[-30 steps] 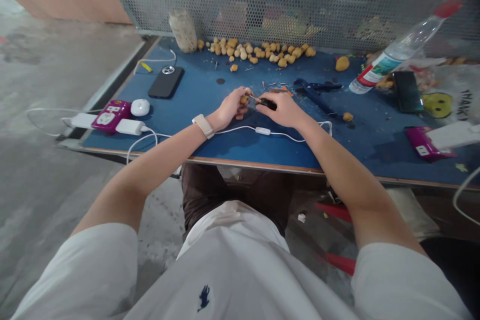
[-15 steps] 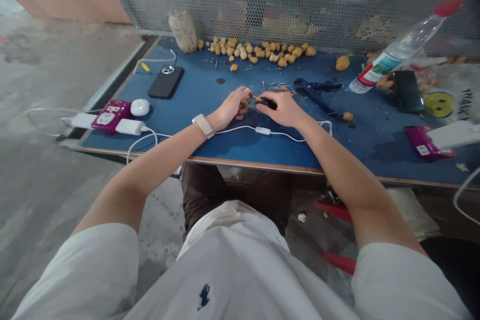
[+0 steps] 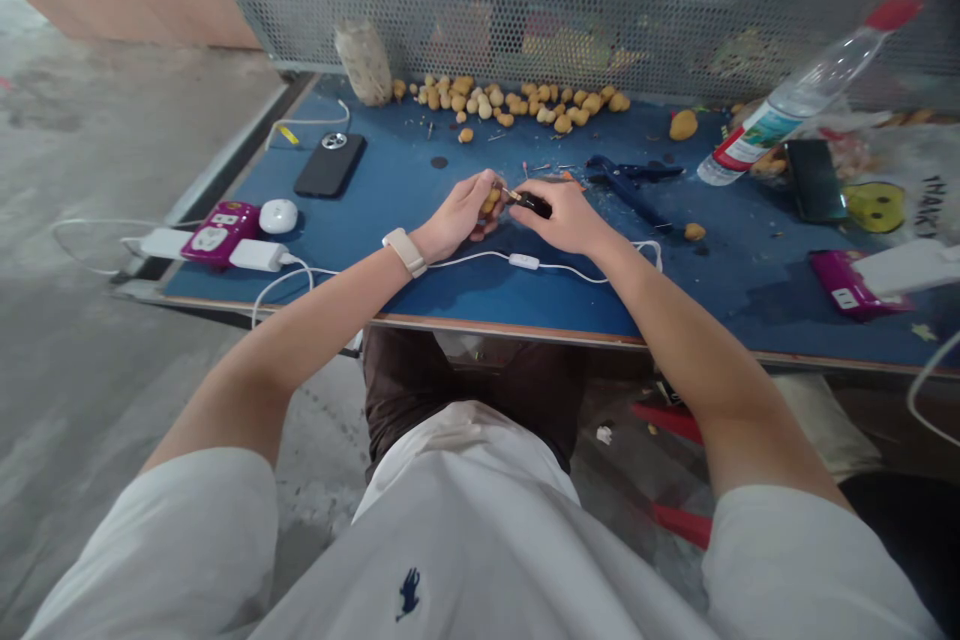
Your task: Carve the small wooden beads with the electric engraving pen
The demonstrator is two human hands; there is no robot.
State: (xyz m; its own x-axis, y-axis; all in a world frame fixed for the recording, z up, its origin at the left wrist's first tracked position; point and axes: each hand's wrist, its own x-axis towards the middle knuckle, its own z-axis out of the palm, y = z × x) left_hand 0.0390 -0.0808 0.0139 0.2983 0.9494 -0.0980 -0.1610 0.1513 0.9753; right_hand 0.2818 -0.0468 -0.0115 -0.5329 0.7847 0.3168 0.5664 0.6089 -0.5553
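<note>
Over the blue table, my left hand (image 3: 461,212) is closed around a small yellow-brown rounded piece (image 3: 492,199), mostly covered by the fingers. My right hand (image 3: 564,213) grips a black-handled tool (image 3: 534,205) whose thin metal tip points left at that piece. Whether the tip touches it I cannot tell, and its exact kind is too small to make out. Just beyond the hands lie small thin bits (image 3: 536,167) with pale crumbs. To the right rests a blue-handled plier-like tool (image 3: 630,188). A white cable with an inline switch (image 3: 524,261) runs beneath my wrists.
Many yellow-brown round pieces (image 3: 517,105) line the back by the perforated metal panel (image 3: 420,0). At left are a phone (image 3: 331,166), a purple power strip (image 3: 217,232) and a white case (image 3: 279,215). A tall bottle (image 3: 772,125) and another phone (image 3: 816,182) stand right.
The tool in my right hand has turned slightly, and more of the yellow-brown piece shows between my left fingers. Both hands stay in nearly the same place.
</note>
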